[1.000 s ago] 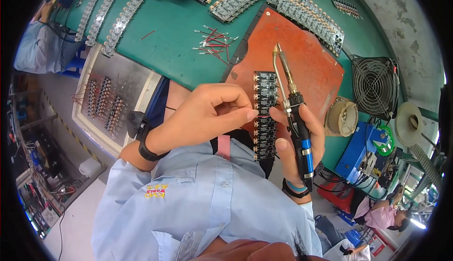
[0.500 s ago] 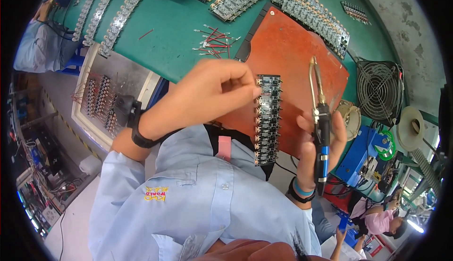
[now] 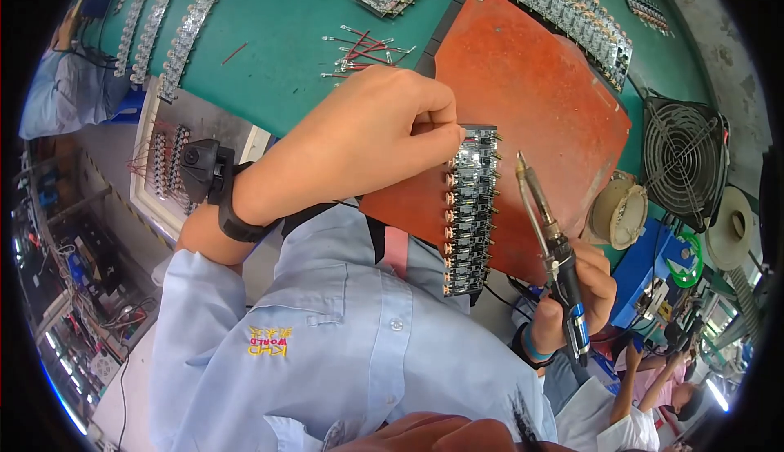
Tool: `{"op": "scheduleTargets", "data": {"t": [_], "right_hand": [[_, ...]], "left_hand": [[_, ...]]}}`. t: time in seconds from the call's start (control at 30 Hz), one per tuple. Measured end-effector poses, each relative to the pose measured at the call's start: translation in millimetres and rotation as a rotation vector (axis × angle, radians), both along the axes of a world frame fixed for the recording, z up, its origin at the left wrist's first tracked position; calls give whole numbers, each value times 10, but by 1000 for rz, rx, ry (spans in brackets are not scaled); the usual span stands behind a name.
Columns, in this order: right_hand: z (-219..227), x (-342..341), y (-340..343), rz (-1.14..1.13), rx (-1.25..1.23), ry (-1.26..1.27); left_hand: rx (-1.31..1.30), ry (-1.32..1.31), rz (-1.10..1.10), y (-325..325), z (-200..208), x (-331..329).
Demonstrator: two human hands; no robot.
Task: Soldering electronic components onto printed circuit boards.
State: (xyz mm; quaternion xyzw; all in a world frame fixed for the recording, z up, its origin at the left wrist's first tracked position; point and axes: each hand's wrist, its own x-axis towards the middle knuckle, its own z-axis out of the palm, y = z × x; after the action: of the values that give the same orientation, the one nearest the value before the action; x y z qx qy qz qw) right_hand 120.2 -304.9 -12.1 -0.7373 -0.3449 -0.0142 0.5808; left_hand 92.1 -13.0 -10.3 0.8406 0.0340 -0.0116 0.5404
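My left hand (image 3: 392,125) is pinched at the upper left corner of a long circuit board (image 3: 471,211). Whatever is between its fingertips is hidden. Components and brass-coloured round parts line the board, which lies on an orange-red mat (image 3: 539,68) with its lower end reaching past the mat's near edge. My right hand (image 3: 588,285) is wrapped round a soldering iron (image 3: 563,264) with a black and blue handle and a thin tube beside its shaft. The iron's tip points up and left, to the right of the board and apart from it.
Short red wires (image 3: 359,50) lie in a pile on the green table (image 3: 269,68). Board stacks (image 3: 563,11) stand behind the mat. At right are a fan (image 3: 684,154), a solder-type spool (image 3: 618,211) and a blue device (image 3: 645,276). A tray (image 3: 147,182) holds wired boards at left.
My right hand has lowered the soldering iron and tilted its tip leftward toward the board. My left fingertips have shifted up to the board's top corner.
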Motion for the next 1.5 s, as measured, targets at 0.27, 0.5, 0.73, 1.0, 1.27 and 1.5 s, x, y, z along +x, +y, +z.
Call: {"op": "scheduleTargets", "data": {"t": [0.27,0.5,0.73,1.0,1.27,1.5], "right_hand": [[116,52,118,107,-168,-15],[106,73,209,91,-197,-30],[111,91,220,108,-206,-54],[209,109,237,158,-259,-82],[280,103,249,203,-348,-152],[216,104,203,92,-161,-145]], "left_hand": [[4,8,1,11,-2,5],[8,-10,-8,26,-33,7],[-3,-11,-5,26,-42,7],[59,-22,-6,19,-33,13],[39,-25,13,11,-31,13],[48,17,-3,25,-20,12]]}}
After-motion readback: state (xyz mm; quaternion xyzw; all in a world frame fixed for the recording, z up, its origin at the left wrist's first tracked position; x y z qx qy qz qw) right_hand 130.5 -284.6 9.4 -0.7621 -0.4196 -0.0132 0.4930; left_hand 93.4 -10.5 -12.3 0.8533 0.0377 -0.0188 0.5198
